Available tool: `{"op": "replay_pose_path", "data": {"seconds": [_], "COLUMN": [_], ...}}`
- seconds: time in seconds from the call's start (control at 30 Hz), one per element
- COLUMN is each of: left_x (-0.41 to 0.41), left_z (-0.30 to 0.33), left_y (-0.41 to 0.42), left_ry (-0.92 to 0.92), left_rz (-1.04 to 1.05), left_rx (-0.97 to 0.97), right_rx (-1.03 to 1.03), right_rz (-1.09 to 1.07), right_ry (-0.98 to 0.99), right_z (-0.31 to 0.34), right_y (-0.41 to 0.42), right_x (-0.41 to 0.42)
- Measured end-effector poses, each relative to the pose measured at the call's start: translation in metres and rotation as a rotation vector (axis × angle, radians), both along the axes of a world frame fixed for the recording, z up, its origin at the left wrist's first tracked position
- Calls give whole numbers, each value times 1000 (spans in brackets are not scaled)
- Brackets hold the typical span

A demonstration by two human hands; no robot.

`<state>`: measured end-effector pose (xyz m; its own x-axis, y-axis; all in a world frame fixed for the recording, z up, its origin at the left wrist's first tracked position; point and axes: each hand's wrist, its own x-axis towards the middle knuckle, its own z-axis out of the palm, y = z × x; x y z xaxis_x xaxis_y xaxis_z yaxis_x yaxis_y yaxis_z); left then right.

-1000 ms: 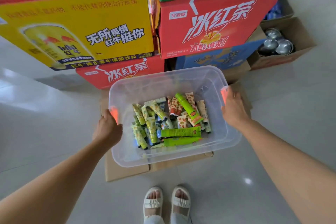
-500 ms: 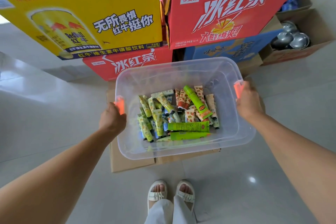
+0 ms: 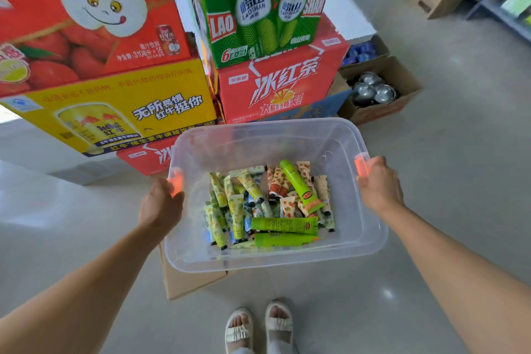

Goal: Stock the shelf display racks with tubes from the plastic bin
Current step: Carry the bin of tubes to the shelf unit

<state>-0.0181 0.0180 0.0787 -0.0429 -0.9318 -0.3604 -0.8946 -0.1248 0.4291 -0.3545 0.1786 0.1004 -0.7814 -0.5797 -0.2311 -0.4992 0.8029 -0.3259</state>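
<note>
The left hand (image 3: 161,205) and right hand (image 3: 379,187) each grip an orange handle of the clear plastic bin (image 3: 370,241), which has risen in view against the stacked drink cartons (image 3: 275,86) since a second ago, so it is judged to be lifted for carrying. The tubes (image 3: 270,204) lie loose on its bottom. The flat cardboard (image 3: 186,282) lies beneath its near edge. Cartons stand close on the far side; open floor (image 3: 474,152) lies right; no shelf rack is identifiable.

Obstacles: stacked drink cartons (image 3: 275,89) close behind the plastic bin (image 3: 370,241); flat cardboard (image 3: 186,282) beneath. Free room: bin's open top, bare floor (image 3: 465,181) right.
</note>
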Motion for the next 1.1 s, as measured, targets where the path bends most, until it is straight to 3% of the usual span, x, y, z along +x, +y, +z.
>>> {"op": "replay_pose_path", "data": {"seconds": [0.47,1.1], "left_x": [-122,-450], "left_z": [163,191], "left_y": [18,68], "left_ry": [120,134], "left_rz": [-334,-524], "left_rx": [-188,-249], "right_rx": [-201,-266], "right_rz": [-330,-473], "right_ry": [137,226], "right_z": [146,173], "right_y": [127,232], "right_x": [-56,-356]}}
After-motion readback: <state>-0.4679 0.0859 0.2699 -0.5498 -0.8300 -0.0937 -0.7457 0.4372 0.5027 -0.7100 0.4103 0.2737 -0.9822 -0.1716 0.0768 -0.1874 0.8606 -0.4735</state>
